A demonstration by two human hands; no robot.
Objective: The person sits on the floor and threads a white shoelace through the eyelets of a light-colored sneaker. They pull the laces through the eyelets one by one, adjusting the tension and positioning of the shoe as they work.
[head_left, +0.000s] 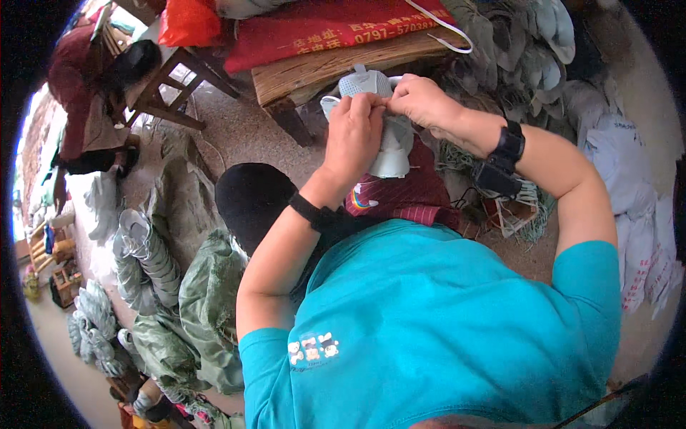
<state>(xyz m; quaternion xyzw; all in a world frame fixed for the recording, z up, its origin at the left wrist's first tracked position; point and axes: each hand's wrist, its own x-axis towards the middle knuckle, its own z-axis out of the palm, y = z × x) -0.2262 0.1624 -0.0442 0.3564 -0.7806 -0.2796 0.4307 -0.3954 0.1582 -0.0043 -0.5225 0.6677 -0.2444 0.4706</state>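
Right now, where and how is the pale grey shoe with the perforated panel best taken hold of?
Probably grip the shoe by its blunt near end, coming from the side of the teal T-shirt: that end points this way, uncovered, while the bare left hand and right hand crowd its far part.

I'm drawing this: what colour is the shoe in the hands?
The shoe looks pale grey and white, seen best in the head view.

Left hand (354, 132) hides part of shoe (395, 146). Can't tell what its fingertips and right hand's (421, 101) pinch, too small. Red bag (189, 25) cut off at top edge. Co-worker (75, 71) blurred, hands unclear.
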